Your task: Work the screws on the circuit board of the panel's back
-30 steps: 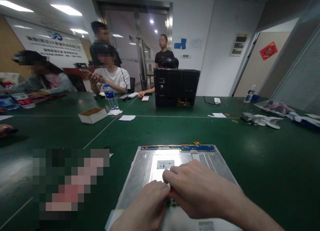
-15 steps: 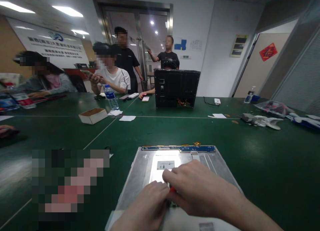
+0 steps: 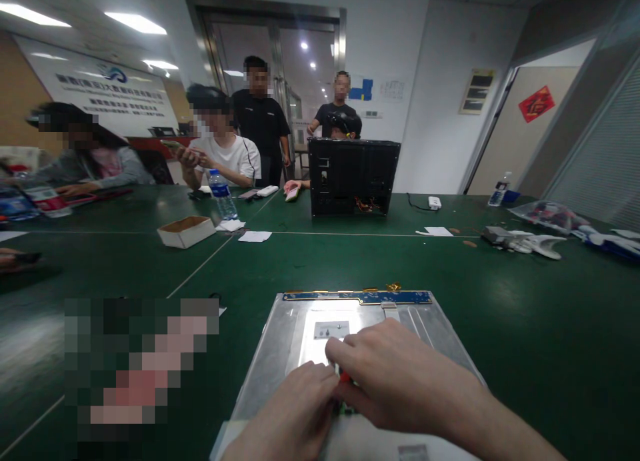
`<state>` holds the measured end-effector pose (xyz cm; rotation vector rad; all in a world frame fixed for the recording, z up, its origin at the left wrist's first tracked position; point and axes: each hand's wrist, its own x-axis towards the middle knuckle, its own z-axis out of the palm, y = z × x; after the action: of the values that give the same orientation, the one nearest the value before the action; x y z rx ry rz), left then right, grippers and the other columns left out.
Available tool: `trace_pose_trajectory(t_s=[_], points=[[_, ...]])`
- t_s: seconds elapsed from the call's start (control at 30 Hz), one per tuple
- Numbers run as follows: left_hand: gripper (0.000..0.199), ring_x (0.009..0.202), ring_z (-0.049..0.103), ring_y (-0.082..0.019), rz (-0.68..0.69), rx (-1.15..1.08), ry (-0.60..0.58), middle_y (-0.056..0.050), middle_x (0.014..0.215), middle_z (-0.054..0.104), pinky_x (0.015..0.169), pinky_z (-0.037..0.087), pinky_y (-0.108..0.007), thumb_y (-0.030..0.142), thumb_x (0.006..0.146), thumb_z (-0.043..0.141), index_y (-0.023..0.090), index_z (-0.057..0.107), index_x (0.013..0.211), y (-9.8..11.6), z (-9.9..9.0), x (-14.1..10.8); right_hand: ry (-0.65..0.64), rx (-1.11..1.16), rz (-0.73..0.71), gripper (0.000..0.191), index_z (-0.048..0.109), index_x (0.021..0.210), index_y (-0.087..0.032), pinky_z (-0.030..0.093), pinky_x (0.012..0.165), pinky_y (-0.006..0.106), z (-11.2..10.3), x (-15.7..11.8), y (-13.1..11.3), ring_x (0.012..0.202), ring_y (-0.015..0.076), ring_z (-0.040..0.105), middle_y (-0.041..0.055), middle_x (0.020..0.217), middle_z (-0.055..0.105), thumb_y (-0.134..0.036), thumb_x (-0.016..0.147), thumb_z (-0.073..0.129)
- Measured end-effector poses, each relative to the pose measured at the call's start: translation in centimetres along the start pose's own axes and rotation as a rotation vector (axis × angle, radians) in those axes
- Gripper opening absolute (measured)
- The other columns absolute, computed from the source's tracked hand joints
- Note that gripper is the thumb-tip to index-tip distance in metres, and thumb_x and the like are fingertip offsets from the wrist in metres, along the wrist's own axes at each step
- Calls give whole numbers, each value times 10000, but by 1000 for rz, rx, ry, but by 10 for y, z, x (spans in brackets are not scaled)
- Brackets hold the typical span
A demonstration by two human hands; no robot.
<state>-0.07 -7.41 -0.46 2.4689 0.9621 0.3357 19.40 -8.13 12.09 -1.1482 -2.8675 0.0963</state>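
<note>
A silver, metal-backed display panel [image 3: 273,344] lies in front of me, a narrow blue circuit board [image 3: 345,298] along its far edge. My right hand [image 3: 390,368] is closed over the panel's middle, fingers curled round a small red object [image 3: 344,377], mostly hidden, whose kind I cannot make out. Against its fingertips rests my left hand [image 3: 305,394], its fingers bent and pressed together low over the panel; whatever they grip is covered. Part of a green circuit board [image 3: 345,408] shows beneath the hands.
A black box-shaped device [image 3: 355,178] stands across the green table [image 3: 280,268]. An open carton [image 3: 186,233] and a water bottle [image 3: 223,194] are at left. White scraps [image 3: 523,241] and a plastic bag [image 3: 550,216] lie right. Several people sit or stand beyond.
My hands and the panel stay almost still. Behind the table, a standing person has shifted right, another has lowered an arm, and a hand beside the black device now lifts a phone.
</note>
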Motion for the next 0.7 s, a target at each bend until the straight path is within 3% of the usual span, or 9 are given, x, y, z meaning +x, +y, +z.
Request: trace_pose_trajectory(t_s=[0.5,0.7], points=[[242,989,641,-276,32,-10,-16,-59,1010,712,901,514,-378,109,811,517,225,655,972,3,-5,4,15,-49,28,269,643,987,-180,273,489,305,6,2,0,605,206,666,63,764,751,-443,929,632],[312,1025,639,-291,45,-28,3,-78,1069,710,917,517,-385,108,811,518,222,642,1073,5,-5,5,20,51,-84,198,582,979,-171,274,483,313,0,-2,0,661,185,632,65,903,718,-260,811,638]])
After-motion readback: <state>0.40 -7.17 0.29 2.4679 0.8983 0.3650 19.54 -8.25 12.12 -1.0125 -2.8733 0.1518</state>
